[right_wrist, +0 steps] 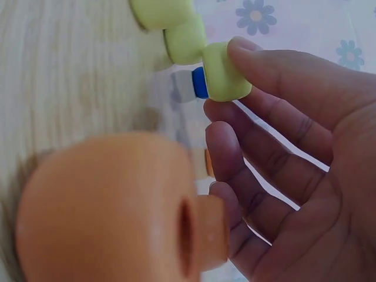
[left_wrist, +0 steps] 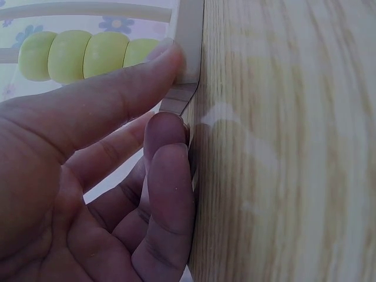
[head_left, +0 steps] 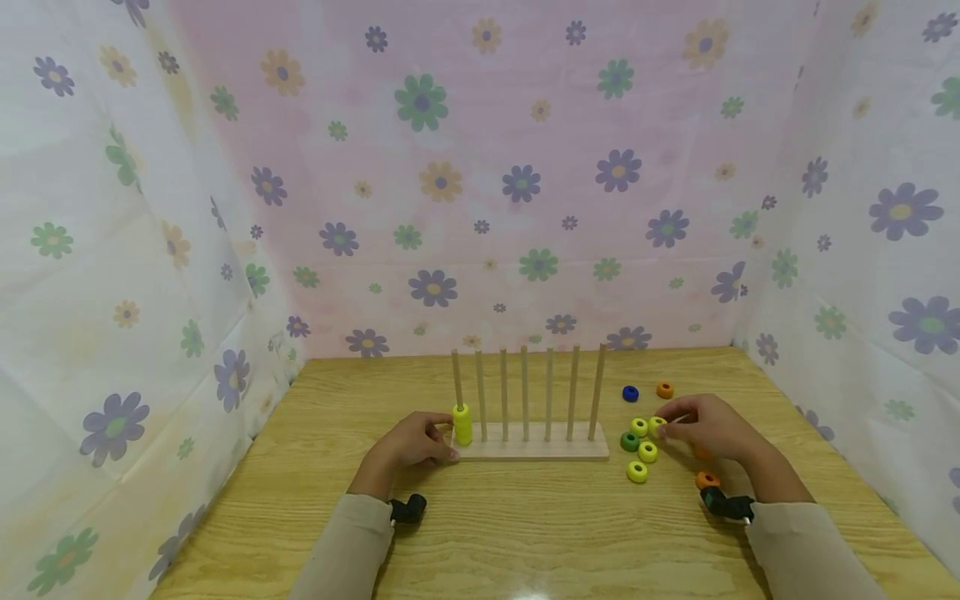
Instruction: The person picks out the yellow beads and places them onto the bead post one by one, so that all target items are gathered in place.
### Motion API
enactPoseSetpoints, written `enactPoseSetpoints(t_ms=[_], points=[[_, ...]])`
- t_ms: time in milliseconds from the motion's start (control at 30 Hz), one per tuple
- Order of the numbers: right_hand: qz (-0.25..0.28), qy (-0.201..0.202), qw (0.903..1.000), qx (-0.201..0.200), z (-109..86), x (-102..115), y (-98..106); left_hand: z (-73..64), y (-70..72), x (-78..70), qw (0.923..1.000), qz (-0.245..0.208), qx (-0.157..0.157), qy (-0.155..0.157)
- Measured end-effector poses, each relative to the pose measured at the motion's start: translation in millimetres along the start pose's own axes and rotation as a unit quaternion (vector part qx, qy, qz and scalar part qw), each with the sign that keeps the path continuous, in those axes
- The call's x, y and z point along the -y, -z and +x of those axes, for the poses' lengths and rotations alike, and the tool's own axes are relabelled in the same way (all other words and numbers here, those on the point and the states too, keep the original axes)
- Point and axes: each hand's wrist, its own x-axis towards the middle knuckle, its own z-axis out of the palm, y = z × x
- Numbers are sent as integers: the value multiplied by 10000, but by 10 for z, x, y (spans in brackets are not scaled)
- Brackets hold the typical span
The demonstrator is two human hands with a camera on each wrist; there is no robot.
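A wooden peg rack (head_left: 532, 452) with several upright rods stands in the middle of the table. Yellow beads (head_left: 462, 425) are stacked on its leftmost rod; the left wrist view shows several in a row. My left hand (head_left: 411, 440) holds the left end of the rack's base (left_wrist: 189, 44), thumb on the front edge and other fingers curled at the end. To the right of the rack, my right hand (head_left: 708, 427) pinches a yellow bead (right_wrist: 224, 73) between thumb and fingertips. Beside it lie another yellow bead (head_left: 639, 427) and a green bead (head_left: 629, 442).
Two more yellow beads (head_left: 637, 472) lie nearer me. A blue bead (head_left: 631, 393) and an orange bead (head_left: 664, 389) lie farther back. Another orange bead (head_left: 707, 480) is by my right wrist, and one more is partly hidden under the hand. Flowered cloth (head_left: 525, 167) encloses the table.
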Motion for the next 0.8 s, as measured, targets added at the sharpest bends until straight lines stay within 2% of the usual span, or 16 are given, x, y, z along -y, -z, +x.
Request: enactPoseSetpoints(t_ms=[367,800], points=[[-116,105,9997,-161,-68,169,61,-1,5,8,10000,-8,-27,24],[-179,157,9989,-410,-53,236,95,10,8,10,10000,28,-1,2]])
